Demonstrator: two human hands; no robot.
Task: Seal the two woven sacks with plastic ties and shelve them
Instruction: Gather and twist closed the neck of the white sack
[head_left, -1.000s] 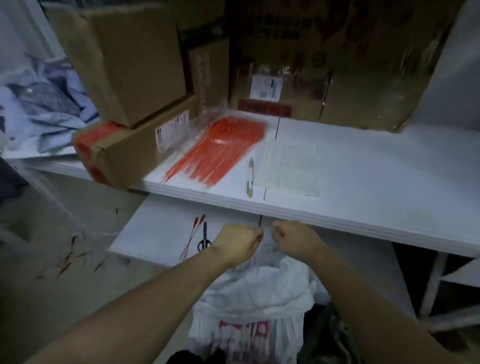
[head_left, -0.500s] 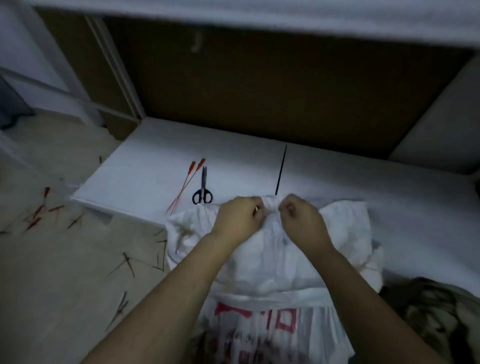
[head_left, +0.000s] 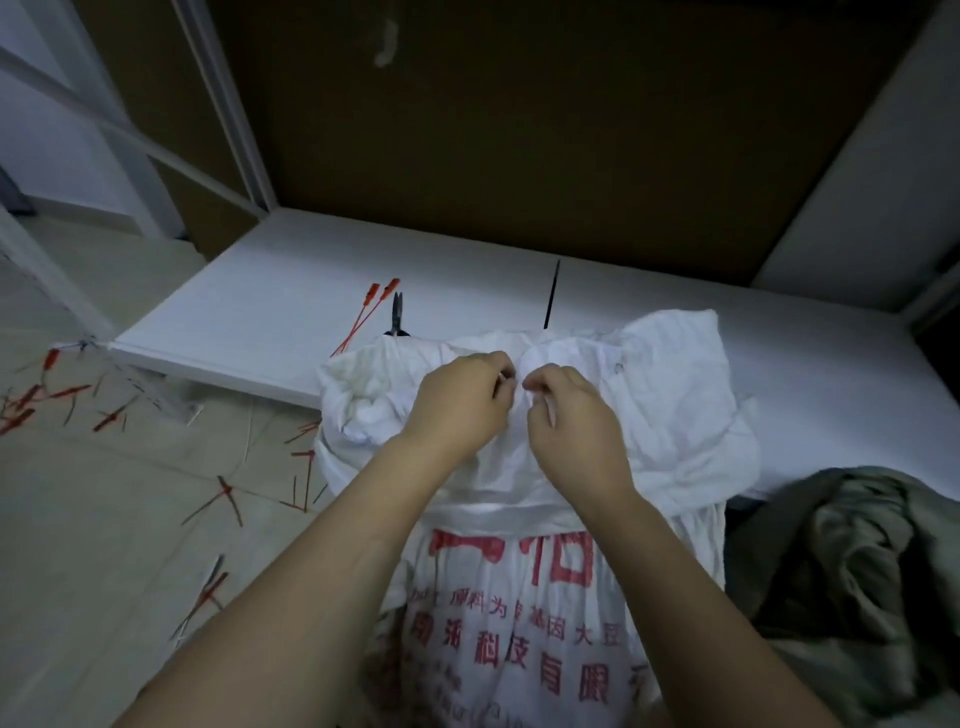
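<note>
A white woven sack (head_left: 675, 415) with red printed characters stands on the floor against the front edge of the low white shelf (head_left: 260, 317). Its top is bunched and crumpled. My left hand (head_left: 462, 400) and my right hand (head_left: 566, 415) sit side by side on the gathered top, fingers curled, each pinching the sack fabric near the middle. Two red plastic ties (head_left: 369, 312) lie on the shelf to the left of the sack. Whether a tie is between my fingers cannot be made out.
Black scissors (head_left: 397, 312) lie beside the ties, partly hidden by the sack. A black stick (head_left: 551, 299) lies on the shelf behind the sack. Several cut red tie pieces (head_left: 228, 493) litter the floor at left. An olive-grey cloth bundle (head_left: 857, 582) sits at right.
The view dropped from the upper shelf to the lower one. Both hands came down with the sack top and stay together, still pinching the bunched fabric.
</note>
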